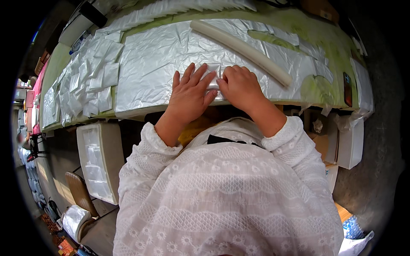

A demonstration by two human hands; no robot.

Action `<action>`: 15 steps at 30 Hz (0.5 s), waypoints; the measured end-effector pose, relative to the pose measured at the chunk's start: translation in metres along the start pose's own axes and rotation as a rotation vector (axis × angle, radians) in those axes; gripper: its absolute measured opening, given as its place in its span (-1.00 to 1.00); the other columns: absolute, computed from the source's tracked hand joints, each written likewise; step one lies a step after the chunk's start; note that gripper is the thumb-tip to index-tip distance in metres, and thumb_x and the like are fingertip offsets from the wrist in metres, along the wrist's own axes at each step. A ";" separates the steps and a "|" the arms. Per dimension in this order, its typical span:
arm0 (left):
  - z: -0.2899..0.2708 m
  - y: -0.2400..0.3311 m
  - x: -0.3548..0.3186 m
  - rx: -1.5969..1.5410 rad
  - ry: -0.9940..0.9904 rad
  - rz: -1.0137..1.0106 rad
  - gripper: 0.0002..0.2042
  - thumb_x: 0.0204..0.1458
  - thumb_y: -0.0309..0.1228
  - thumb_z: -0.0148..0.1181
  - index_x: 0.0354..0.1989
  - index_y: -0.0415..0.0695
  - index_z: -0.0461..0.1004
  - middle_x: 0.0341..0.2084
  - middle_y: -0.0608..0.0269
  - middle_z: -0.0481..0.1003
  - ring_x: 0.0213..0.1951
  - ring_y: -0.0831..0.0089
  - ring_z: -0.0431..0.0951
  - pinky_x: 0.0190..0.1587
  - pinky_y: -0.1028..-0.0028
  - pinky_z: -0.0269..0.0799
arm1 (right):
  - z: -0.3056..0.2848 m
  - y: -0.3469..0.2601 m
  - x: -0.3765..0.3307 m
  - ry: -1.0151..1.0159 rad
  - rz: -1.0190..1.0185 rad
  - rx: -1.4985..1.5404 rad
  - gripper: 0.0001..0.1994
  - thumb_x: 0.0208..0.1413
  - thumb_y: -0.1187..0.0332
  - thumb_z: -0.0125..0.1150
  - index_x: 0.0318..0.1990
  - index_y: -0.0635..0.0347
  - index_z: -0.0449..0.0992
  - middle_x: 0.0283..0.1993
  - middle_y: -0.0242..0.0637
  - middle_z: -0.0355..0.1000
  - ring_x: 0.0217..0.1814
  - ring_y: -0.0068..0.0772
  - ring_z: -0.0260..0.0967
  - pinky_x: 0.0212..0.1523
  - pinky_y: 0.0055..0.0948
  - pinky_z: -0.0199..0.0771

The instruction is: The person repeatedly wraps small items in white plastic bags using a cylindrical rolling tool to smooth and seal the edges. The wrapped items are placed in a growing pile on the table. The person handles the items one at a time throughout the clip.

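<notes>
Clear plastic sheeting (149,55) lies wrinkled over the table in front of me. Flat on it, with fingers spread, rests my left hand (190,94). Beside it my right hand (243,87) is closed, fingers curled under, its thumb at the edge of a small folded plastic bag (216,71). That bag lies between the two hands, and they partly hide it. Just beyond the right hand a long off-white tube (243,49) lies slantwise across the sheeting.
Many folded clear packets (96,72) are heaped at the table's left. A row of similar packets (183,12) runs along the back. A phone (347,89) lies at the right edge. Below the table stand a white foam box (112,162) and a chair (80,192) at left.
</notes>
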State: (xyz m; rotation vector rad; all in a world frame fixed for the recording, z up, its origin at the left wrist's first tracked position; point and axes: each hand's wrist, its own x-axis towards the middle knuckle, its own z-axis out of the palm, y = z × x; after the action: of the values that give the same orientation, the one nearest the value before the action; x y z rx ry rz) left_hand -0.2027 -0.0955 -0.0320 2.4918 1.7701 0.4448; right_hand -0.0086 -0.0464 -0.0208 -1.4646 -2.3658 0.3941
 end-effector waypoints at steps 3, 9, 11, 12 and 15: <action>-0.003 0.001 0.002 -0.055 -0.073 -0.039 -0.45 0.25 -0.04 0.12 0.39 0.12 0.32 0.47 0.13 0.18 0.51 0.00 0.05 0.48 -0.19 -0.14 | 0.005 0.001 0.001 0.152 -0.044 0.098 -0.62 0.20 0.14 0.23 0.09 0.11 0.54 -0.16 -0.14 0.53 -0.05 0.02 0.49 0.01 -0.03 0.50; -0.003 0.008 -0.038 -0.430 0.234 -0.047 -0.50 0.18 -0.30 0.29 0.31 -0.03 0.38 0.33 0.07 0.30 0.31 0.09 0.34 0.33 0.09 0.28 | -0.012 -0.003 0.017 -0.116 -0.022 0.022 -0.57 0.15 0.05 0.26 0.18 -0.20 0.58 -0.12 -0.12 0.58 -0.02 -0.04 0.55 -0.02 -0.03 0.56; 0.005 0.023 -0.071 -0.781 0.241 -0.171 -0.51 0.19 -0.40 0.30 0.28 -0.09 0.33 0.21 0.12 0.35 0.14 0.31 0.44 0.17 0.31 0.44 | -0.015 -0.004 0.018 -0.175 -0.021 0.001 -0.54 0.12 0.03 0.29 0.19 -0.22 0.58 -0.12 -0.12 0.56 -0.02 -0.04 0.54 -0.02 -0.04 0.55; 0.021 0.030 -0.089 -1.067 0.278 -0.296 -0.54 0.27 -0.33 0.23 0.30 -0.11 0.28 0.19 0.17 0.34 0.07 0.42 0.44 0.09 0.36 0.48 | -0.015 -0.007 0.019 -0.210 -0.029 -0.008 -0.53 0.11 0.01 0.30 0.19 -0.23 0.58 -0.12 -0.13 0.55 -0.02 -0.04 0.54 -0.02 -0.04 0.54; 0.012 0.043 -0.095 -1.664 0.117 -0.948 -0.54 0.33 -0.27 0.17 0.32 -0.11 0.24 0.18 0.20 0.36 0.04 0.40 0.46 0.07 0.31 0.51 | -0.024 -0.023 -0.004 -0.240 -0.180 -0.032 -0.50 0.07 0.04 0.35 0.21 -0.19 0.57 -0.18 -0.14 0.49 -0.11 -0.01 0.48 -0.11 -0.11 0.49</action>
State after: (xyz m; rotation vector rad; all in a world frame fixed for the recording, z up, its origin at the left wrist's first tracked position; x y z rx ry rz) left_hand -0.1889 -0.1973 -0.0536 0.4722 1.2756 1.1947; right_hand -0.0156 -0.0584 0.0099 -1.2645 -2.6774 0.5126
